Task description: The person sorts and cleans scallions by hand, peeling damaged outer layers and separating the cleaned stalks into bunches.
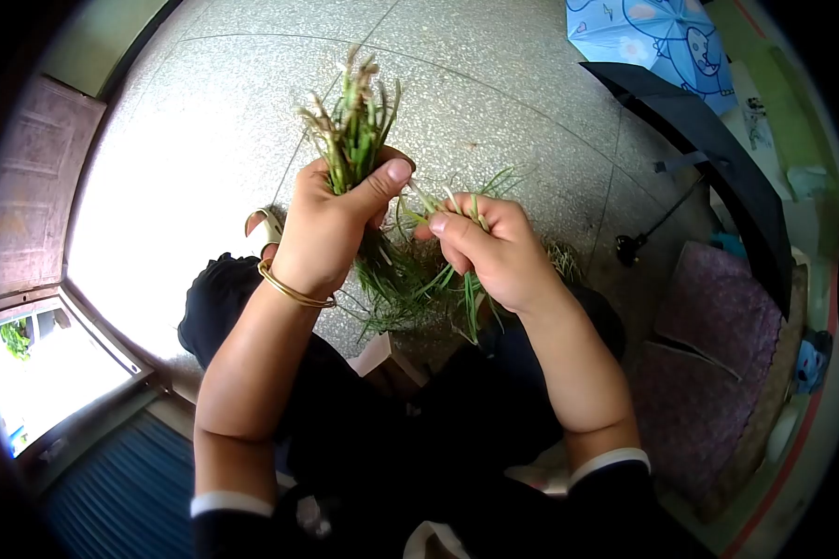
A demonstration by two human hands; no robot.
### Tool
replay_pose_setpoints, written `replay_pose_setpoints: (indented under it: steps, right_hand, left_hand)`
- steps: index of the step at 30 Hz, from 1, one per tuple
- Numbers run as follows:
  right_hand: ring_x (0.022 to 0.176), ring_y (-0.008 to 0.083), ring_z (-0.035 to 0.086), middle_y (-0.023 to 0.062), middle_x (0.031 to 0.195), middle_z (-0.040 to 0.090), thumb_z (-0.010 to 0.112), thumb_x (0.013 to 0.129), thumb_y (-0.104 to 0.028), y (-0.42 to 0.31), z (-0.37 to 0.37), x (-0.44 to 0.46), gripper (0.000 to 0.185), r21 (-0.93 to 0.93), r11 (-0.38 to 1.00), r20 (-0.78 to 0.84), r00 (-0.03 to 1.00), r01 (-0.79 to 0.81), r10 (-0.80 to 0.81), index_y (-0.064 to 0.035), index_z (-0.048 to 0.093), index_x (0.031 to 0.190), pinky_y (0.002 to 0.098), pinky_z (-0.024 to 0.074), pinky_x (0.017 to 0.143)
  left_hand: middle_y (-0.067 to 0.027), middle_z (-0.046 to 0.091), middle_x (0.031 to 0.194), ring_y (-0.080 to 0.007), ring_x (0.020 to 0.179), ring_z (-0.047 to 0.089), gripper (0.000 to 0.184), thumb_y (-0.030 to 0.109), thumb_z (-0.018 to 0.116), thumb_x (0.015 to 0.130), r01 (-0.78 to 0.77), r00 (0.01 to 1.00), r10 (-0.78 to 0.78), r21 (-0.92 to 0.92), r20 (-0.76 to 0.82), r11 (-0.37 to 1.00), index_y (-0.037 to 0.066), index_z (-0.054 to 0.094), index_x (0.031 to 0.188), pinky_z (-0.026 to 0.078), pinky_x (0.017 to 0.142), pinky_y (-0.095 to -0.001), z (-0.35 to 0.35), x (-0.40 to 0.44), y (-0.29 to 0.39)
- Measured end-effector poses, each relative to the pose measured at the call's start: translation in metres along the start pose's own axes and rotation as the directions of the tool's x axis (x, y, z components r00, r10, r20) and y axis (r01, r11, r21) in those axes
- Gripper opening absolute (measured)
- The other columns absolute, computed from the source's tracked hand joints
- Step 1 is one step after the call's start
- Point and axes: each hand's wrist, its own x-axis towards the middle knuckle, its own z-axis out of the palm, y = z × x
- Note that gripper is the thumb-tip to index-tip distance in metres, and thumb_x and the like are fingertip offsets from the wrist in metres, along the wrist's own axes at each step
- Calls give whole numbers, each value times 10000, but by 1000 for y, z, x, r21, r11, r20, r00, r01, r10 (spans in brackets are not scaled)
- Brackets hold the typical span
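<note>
A thick bunch of green stems (352,140) stands upright in my left hand (331,219), its pale, brownish ends pointing away from me. The fingers are wrapped round it, and a gold bangle (289,287) circles that wrist. Beside it, my right hand (494,244) pinches a few thin green stalks (429,197) with whitish ends between thumb and fingers. The two hands are close together. Below them, long green leaves (387,279) hang or lie over the floor; where the held leaves end and any loose ones begin is hard to tell.
Speckled floor tiles (494,102) spread out ahead. At the right are an open black umbrella (718,168), a blue patterned umbrella (662,42) and a purplish quilted mat (708,363). A wooden door (37,186) stands at the left.
</note>
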Motion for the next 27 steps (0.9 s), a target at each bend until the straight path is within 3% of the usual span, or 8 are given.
replay_pose_setpoints:
  steps: [2, 3, 7, 10, 12, 13, 18, 27]
  right_hand:
    - [485, 39, 374, -23, 525, 417, 490, 853, -104, -1, 1, -1, 202, -1, 1000, -20, 1000, -13, 13, -8, 535, 681, 195, 323, 473]
    - [459, 42, 352, -28, 513, 421, 514, 851, -121, -2, 1, -1, 227, -39, 999, -60, 998, 11, -13, -35, 516, 641, 210, 303, 436]
    - [431, 51, 325, -29, 498, 410, 531, 847, -134, 7, 0, -1, 266, -184, 982, -118, 991, 42, -64, -63, 491, 594, 216, 287, 400]
    - [424, 60, 320, -25, 491, 404, 514, 845, -139, -3, 2, -3, 284, -163, 987, -136, 991, -19, -3, -68, 479, 572, 216, 290, 398]
    - [421, 63, 317, -26, 489, 393, 494, 848, -165, -10, -8, 0, 276, 125, 985, -214, 973, 121, -92, -75, 488, 587, 218, 293, 399]
    - [421, 63, 313, -32, 481, 366, 478, 851, -191, -8, -8, 0, 273, 115, 986, -225, 970, 118, -90, -76, 503, 604, 213, 288, 401]
    - [530, 57, 298, -57, 534, 318, 425, 890, -239, -31, -48, 2, 154, 507, 828, -438, 899, 241, 7, -101, 480, 849, 188, 219, 461]
    - [521, 54, 304, -37, 557, 350, 443, 892, -228, -35, -51, 5, 163, 366, 846, -670, 741, 388, -50, -70, 477, 872, 195, 242, 452]
  left_hand:
    - [-22, 539, 639, -89, 551, 459, 142, 86, 632, 782, -355, 931, 355, 434, 85, 828, -22, 595, 866, 382, 493, -263, -1, 7, -13]
    - [-86, 568, 684, -152, 575, 517, 126, 30, 622, 746, -333, 940, 332, 429, 79, 840, -32, 580, 848, 423, 526, -299, -3, 8, -15]
    - [-148, 586, 830, -312, 651, 584, 307, 0, 590, 558, -475, 794, 544, 836, 273, 274, 9, 553, 862, 466, 542, -361, 5, 6, -23]
    - [-143, 601, 822, -284, 632, 587, 252, -31, 570, 582, -401, 862, 455, 850, 224, 341, 12, 564, 830, 472, 545, -351, 10, 6, -18]
    - [-72, 635, 774, -130, 590, 534, 186, 33, 643, 743, -211, 976, 213, 372, 36, 904, -8, 614, 923, 444, 553, -261, 8, 17, -17]
    - [-54, 631, 766, -102, 578, 507, 219, 78, 652, 757, -170, 985, 169, 291, 30, 941, -10, 612, 953, 421, 540, -238, 7, 18, -16]
    - [-22, 608, 684, -47, 525, 440, 247, 214, 699, 744, 237, 956, -262, 174, 134, 956, 9, 632, 865, 345, 481, -185, -3, 11, -9]
    - [-38, 635, 750, -81, 681, 567, 201, 137, 733, 705, 155, 876, -178, 87, 448, 984, -2, 652, 826, 460, 639, -216, 15, -7, -10]
